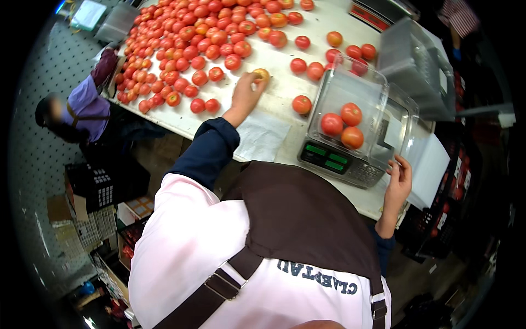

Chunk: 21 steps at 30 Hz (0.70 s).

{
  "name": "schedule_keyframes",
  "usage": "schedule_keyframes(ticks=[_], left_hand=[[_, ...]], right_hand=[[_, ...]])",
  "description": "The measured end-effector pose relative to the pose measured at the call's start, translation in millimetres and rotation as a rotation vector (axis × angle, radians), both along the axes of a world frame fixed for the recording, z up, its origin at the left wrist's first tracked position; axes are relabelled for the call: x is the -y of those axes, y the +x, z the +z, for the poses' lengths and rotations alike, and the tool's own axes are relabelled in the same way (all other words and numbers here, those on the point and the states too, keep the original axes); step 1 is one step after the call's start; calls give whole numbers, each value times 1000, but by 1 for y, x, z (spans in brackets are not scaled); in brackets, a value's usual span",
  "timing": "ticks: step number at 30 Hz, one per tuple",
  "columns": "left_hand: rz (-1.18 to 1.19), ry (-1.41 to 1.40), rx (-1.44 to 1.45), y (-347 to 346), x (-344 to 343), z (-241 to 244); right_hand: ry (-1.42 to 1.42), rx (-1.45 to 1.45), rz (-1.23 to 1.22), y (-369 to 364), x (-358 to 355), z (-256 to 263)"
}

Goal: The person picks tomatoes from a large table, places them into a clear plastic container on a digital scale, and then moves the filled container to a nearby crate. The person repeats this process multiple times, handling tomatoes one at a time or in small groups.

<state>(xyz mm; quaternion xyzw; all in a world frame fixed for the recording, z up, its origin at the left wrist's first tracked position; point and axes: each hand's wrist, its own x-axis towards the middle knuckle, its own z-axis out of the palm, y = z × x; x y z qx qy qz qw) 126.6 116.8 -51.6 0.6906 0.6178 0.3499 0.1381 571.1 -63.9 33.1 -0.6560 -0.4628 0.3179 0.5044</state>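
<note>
My left hand (pixel 246 92) reaches over the table, its thumb and fingers around a yellowish tomato (pixel 262 75). A paper sheet (pixel 263 133) lies close to that wrist. To the right, a digital scale (pixel 357 174) with a green-lit display bears a clear plastic container (pixel 365 88). Three red tomatoes (pixel 351 114) sit at the container's near end. My right hand (pixel 399 177) is by the scale's near right corner, fingers parted and slightly curled, holding nothing. A clear plastic edge (pixel 412 123) rises just beyond it; whether the fingers touch it, I cannot tell.
Many loose tomatoes (pixel 193 51) cover the table's left and far part. Several lie around the scale. Stacked clear containers (pixel 415 66) stand at the right, near a white box (pixel 429 170). A person in purple (pixel 88 103) is at the table's left end. Crates (pixel 92 185) stand lower left.
</note>
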Motion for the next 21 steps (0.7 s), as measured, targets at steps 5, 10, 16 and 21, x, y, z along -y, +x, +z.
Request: schedule_keyframes(ticks=[5, 10, 16, 21], left_hand=[[204, -213, -182, -80, 33, -52], [146, -263, -225, -45, 23, -77], [180, -386, -364, -8, -29, -53], [147, -466, -395, -9, -52, -67]], right_hand=[[-58, 14, 30, -2, -6, -7], [-53, 43, 92, -27, -25, 13], [-61, 97, 126, -35, -33, 19], [-124, 75, 84, -34, -26, 14]])
